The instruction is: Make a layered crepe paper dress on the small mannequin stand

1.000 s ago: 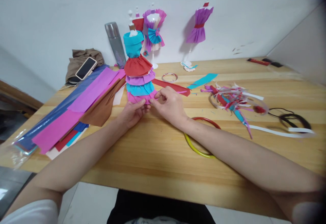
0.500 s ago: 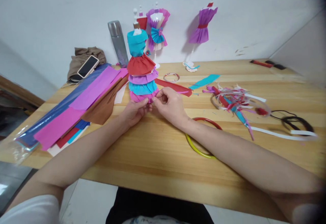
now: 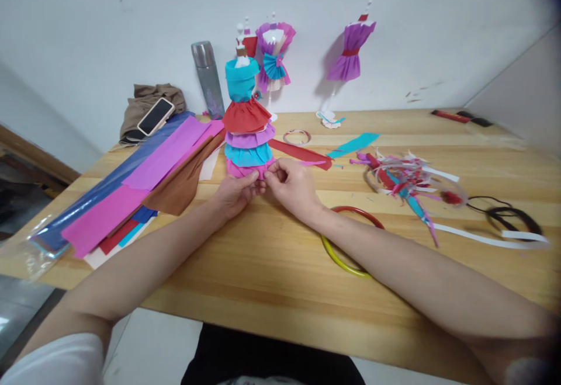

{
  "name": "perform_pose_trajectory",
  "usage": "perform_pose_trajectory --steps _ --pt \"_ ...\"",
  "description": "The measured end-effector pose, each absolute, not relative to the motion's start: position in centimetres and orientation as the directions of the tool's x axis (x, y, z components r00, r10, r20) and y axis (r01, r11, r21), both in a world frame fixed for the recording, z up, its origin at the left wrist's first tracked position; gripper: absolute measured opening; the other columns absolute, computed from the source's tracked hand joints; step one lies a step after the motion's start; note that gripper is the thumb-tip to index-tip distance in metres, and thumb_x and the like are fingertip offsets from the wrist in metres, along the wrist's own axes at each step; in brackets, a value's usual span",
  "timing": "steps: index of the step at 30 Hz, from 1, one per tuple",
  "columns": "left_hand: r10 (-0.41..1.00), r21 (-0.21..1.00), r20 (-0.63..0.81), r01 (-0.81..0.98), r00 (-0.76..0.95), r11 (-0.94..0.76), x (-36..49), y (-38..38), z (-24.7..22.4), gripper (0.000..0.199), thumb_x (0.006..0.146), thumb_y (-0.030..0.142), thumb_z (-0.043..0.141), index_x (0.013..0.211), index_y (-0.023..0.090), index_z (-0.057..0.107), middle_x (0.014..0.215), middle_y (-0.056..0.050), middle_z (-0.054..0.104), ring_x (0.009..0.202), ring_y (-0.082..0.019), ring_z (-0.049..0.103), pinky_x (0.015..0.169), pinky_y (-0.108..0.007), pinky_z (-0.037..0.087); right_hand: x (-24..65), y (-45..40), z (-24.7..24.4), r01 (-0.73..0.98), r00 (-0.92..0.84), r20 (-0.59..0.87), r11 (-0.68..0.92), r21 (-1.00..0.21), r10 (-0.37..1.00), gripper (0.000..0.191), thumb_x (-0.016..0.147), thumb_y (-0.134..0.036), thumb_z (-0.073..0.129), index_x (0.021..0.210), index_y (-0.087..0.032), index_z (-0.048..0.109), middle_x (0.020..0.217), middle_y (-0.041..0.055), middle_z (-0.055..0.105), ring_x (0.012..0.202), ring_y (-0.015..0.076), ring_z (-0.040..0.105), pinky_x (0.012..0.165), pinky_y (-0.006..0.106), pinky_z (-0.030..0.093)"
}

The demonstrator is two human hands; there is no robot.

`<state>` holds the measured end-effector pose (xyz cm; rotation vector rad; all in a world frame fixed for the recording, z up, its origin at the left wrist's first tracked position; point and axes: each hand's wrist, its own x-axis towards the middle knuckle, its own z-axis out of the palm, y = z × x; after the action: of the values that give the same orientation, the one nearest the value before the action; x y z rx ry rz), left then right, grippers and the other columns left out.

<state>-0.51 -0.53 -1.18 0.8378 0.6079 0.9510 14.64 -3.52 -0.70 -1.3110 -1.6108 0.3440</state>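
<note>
A small dress form (image 3: 241, 52) stands upright before me in a tiered crepe paper dress (image 3: 248, 115), with a blue top and ruffles of red, purple, blue and pink. At the bottom, my left hand (image 3: 236, 192) pinches the hem of the pink paper ruffle (image 3: 241, 166) between thumb and fingers. My right hand (image 3: 293, 183) grips the same ruffle close beside it, thumb and forefinger pressed together. The fingertips nearly meet at the hem. The base of the form is hidden behind my hands.
Folded crepe paper (image 3: 153, 157) lies at left, with a phone (image 3: 156, 116) and a steel flask (image 3: 207, 78) behind. Other dressed forms (image 3: 353, 52) stand by the wall. A red-yellow ring (image 3: 339, 259) lies under my right forearm; paper scraps (image 3: 403, 177) are heaped at right.
The whole view has shifted slightly, so everything sits a little lower and to the right. Both hands stay at the pink hem, with only small finger movement.
</note>
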Motion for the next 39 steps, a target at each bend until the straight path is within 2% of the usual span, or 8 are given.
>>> perform_pose_trajectory --steps 11,17,22,29,33,36,39 --pt "0.898 0.840 -0.069 -0.460 0.435 0.287 -0.3 -0.4 -1.5 0.030 0.063 0.022 0.091 0.082 0.012 0.069 0.071 -0.001 0.069 0.063 -0.010 0.063 0.061 -0.023 0.050 14.6 -3.6 -0.7 0.583 0.056 0.464 0.348 -0.734 0.884 0.017 0.081 -0.025 0.058 0.065 -0.022 0.053 0.062 0.0003 0.055 0.059 0.0152 0.046 0.058 0.030 0.032" --pt "0.898 0.856 -0.068 -0.437 0.435 0.276 -0.4 -0.4 -1.5 0.028 0.066 0.022 0.090 0.081 0.013 0.069 0.072 -0.002 0.069 0.064 -0.011 0.062 0.063 -0.024 0.049 14.6 -3.6 -0.8 0.605 0.045 0.462 0.344 -0.718 0.886 0.012 0.072 -0.015 0.057 0.066 -0.022 0.050 0.063 -0.0005 0.055 0.060 0.0149 0.046 0.058 0.029 0.032" --pt "0.890 0.857 -0.052 -0.438 0.452 0.273 -0.4 -0.3 -1.6 0.028 0.066 0.022 0.090 0.082 0.013 0.070 0.073 -0.001 0.068 0.067 -0.011 0.062 0.064 -0.024 0.049 14.6 -3.8 -0.5 0.589 0.061 0.422 0.309 -0.747 0.905 0.010 0.069 -0.017 0.058 0.066 -0.022 0.051 0.062 -0.0014 0.054 0.059 0.0147 0.045 0.057 0.029 0.030" --pt "0.870 0.835 -0.159 -0.407 0.466 0.371 -1.3 -0.8 -0.7 0.027 0.064 0.004 0.087 0.087 0.011 0.073 0.078 -0.002 0.072 0.069 -0.009 0.066 0.069 -0.021 0.055 15.4 -3.3 -0.3 0.415 0.205 0.410 0.300 -0.859 0.889 0.013 0.071 -0.022 0.053 0.059 -0.023 0.047 0.056 -0.0024 0.047 0.057 0.0148 0.042 0.058 0.031 0.032" --pt "0.847 0.806 -0.251 -0.383 0.469 0.451 -2.3 -1.1 0.0 0.018 0.071 0.005 0.083 0.085 0.009 0.073 0.076 -0.004 0.073 0.066 -0.008 0.068 0.066 -0.018 0.057 15.8 -2.8 -0.7 0.304 0.277 0.396 0.311 -0.900 0.875 0.021 0.075 -0.025 0.052 0.056 -0.024 0.041 0.055 -0.0024 0.043 0.061 0.0155 0.043 0.061 0.030 0.035" --pt "0.866 0.806 -0.269 -0.395 0.421 0.442 -2.7 -1.1 -0.1 0.011 0.075 0.007 0.081 0.078 0.010 0.071 0.070 -0.003 0.072 0.061 -0.008 0.067 0.062 -0.017 0.057 15.6 -3.2 -0.6 0.333 0.218 0.413 0.330 -0.883 0.884 0.025 0.078 -0.027 0.054 0.057 -0.023 0.042 0.055 -0.0029 0.042 0.059 0.0146 0.041 0.059 0.030 0.033" --pt "0.875 0.817 -0.239 -0.399 0.422 0.416 -2.6 -0.9 -0.6 0.012 0.073 0.007 0.083 0.077 0.010 0.071 0.069 -0.003 0.072 0.060 -0.008 0.067 0.061 -0.018 0.057 15.0 -3.9 -0.2 0.437 0.068 0.448 0.377 -0.816 0.891 0.025 0.080 -0.029 0.058 0.059 -0.023 0.046 0.055 -0.0034 0.043 0.056 0.0134 0.040 0.058 0.030 0.032"
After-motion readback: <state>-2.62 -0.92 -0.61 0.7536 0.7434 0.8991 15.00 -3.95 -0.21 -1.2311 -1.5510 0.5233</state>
